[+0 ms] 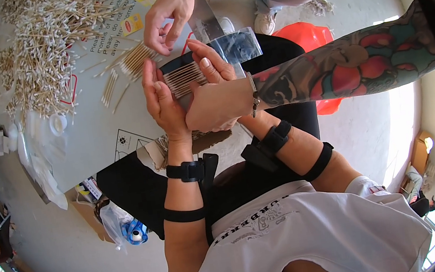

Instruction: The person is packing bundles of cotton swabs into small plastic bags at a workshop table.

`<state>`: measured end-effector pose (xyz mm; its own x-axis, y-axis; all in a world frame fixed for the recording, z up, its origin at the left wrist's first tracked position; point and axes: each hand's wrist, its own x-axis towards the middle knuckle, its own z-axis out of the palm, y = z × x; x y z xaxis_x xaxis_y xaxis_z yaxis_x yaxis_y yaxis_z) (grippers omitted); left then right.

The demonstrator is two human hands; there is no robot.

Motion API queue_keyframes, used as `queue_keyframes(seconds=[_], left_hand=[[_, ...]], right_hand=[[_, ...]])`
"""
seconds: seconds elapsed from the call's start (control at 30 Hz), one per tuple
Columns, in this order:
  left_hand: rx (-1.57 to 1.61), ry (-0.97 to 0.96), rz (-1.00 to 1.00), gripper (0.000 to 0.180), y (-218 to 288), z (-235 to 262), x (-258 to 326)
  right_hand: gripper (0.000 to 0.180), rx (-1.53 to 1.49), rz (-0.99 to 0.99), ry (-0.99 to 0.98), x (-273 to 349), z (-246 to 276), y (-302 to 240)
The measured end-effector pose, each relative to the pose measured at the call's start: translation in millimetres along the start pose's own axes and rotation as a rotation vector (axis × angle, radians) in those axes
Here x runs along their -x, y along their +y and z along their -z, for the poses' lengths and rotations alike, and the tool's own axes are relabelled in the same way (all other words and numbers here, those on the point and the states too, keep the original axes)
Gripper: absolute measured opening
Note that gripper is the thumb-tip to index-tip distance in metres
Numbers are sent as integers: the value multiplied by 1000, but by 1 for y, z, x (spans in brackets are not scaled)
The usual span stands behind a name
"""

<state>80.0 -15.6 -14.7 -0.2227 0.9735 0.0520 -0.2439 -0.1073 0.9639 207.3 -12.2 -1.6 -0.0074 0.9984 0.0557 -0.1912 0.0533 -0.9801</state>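
Observation:
A neat row of cotton swabs lies side by side between my two hands, against a dark flat surface. My left hand is cupped along the row's left side, fingers pointing away from me. On the other side, my right hand curves around it. Another person's hand, on a tattooed arm with a bracelet, reaches in from the right and covers part of my right hand. A second hand of someone else hangs above the swabs from the far side, fingers curled. Loose cotton swabs lie just beyond my left fingers.
A large heap of cotton swabs covers the table's far left. Clear plastic boxes stand right of my hands. A white ring-shaped roll and clear plastic bags lie at the left edge. A red bag is beyond the tattooed arm.

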Motion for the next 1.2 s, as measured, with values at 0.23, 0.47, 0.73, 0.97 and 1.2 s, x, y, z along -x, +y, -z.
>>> queue_keyframes(seconds=[0.23,0.47,0.73,0.97,1.2], left_hand=[[62,-9,13,70,9,-3,-2],[72,-9,2,70,11,-5,0],[159,-103,-34,82,10,-5,-4],[108,-107,-17,83,10,-6,-3],[128,-107,14,85,13,-8,-2]], right_hand=[[49,-155,-138,45,2,2,-7],[48,-264,-139,104,2,-1,-6],[42,-490,-131,44,-2,-2,2],[40,-427,-142,106,0,-3,5],[41,-436,-140,73,1,-3,3]])
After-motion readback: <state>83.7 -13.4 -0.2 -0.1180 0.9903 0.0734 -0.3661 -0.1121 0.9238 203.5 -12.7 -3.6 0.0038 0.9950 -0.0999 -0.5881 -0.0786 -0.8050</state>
